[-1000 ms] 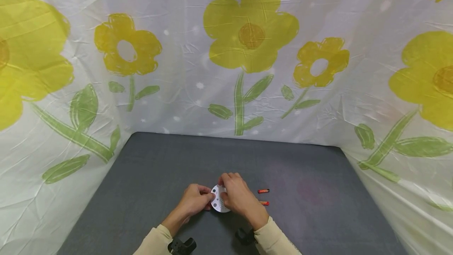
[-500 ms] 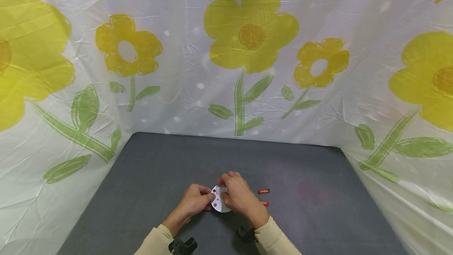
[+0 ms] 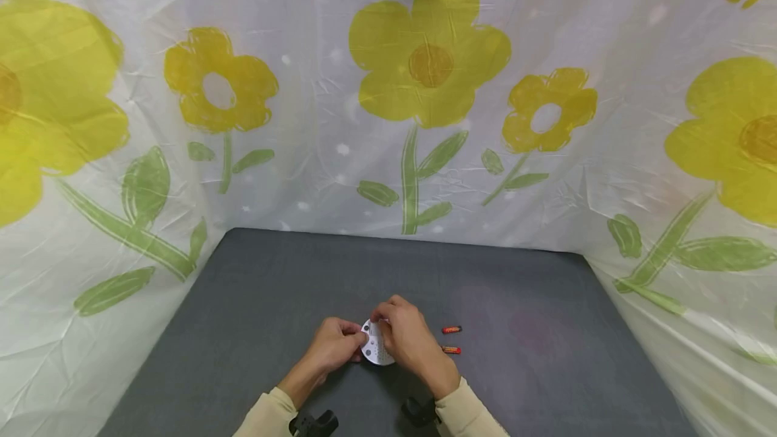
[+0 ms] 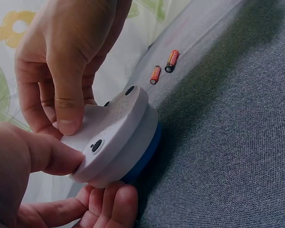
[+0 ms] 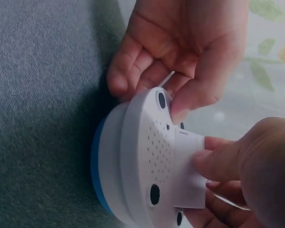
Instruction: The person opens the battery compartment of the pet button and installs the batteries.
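Observation:
A round white device (image 4: 128, 137) with a blue base (image 5: 99, 171), speaker holes and black rubber feet is held over the dark table, holed face up. My left hand (image 3: 332, 344) grips its left edge, thumb on the holed face and fingers underneath. My right hand (image 3: 409, 339) pinches a flat white cover (image 5: 190, 173) that stands tilted up from that face, thumb on its outer side. Whether the cover is fully loose from the device cannot be seen. A thin white strip (image 5: 167, 78) shows beside the left fingers. Below the cover, the recess is hidden.
Two red-and-black batteries, an upper battery (image 3: 452, 330) and a lower battery (image 3: 451, 350), lie on the grey table (image 3: 291, 275) just right of the right hand. A white curtain (image 3: 315, 154) with yellow flowers surrounds the table's back and sides.
My right hand has shifted slightly left over the device, uncovering more of the lower battery. The left hand keeps its grip in the same place.

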`<state>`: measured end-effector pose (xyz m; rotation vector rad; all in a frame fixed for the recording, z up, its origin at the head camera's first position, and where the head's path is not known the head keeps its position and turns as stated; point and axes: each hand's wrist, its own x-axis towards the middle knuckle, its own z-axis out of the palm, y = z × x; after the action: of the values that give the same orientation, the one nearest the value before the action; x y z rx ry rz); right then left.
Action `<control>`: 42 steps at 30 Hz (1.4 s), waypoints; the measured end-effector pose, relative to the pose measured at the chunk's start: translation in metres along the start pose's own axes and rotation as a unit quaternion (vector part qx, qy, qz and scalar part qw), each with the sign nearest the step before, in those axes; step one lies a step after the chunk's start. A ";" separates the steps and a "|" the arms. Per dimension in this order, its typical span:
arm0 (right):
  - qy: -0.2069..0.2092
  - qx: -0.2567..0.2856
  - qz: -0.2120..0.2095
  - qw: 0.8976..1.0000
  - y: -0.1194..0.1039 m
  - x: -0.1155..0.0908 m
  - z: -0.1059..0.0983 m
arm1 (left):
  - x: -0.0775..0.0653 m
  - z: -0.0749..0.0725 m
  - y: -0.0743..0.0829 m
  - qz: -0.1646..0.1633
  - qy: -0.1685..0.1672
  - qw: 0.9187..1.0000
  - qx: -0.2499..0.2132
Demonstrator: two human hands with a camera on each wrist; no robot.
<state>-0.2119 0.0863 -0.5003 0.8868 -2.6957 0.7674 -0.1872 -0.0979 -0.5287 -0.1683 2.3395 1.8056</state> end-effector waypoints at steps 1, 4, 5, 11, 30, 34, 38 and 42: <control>0.008 0.010 -0.001 1.000 0.000 0.000 -0.001 | 0.000 0.000 0.000 0.002 0.000 1.000 -0.001; 0.030 0.026 0.002 0.999 0.002 0.000 -0.009 | 0.000 0.001 0.001 0.007 0.004 1.000 -0.008; 0.037 0.028 0.006 0.999 0.004 0.001 -0.014 | 0.001 0.001 0.000 0.007 0.005 1.000 -0.010; 0.069 0.009 0.041 0.997 0.028 0.001 -0.048 | 0.002 0.002 -0.002 -0.005 0.011 1.000 -0.012; 0.007 -0.041 0.169 0.985 0.101 -0.042 -0.138 | 0.001 0.002 0.000 -0.020 0.015 1.000 0.001; -0.010 -0.038 0.192 0.981 0.116 -0.053 -0.138 | 0.002 0.002 0.000 -0.020 0.017 1.000 0.001; -0.027 -0.030 0.211 0.977 0.127 -0.064 -0.135 | 0.002 0.002 -0.001 -0.017 0.018 1.000 0.000; -0.037 -0.021 0.228 0.973 0.136 -0.075 -0.131 | 0.002 0.002 -0.001 -0.016 0.016 1.000 -0.003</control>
<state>-0.2297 0.2865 -0.4712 0.2858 -3.0108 0.7642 -0.1884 -0.0958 -0.5310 -0.2350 2.3393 1.8090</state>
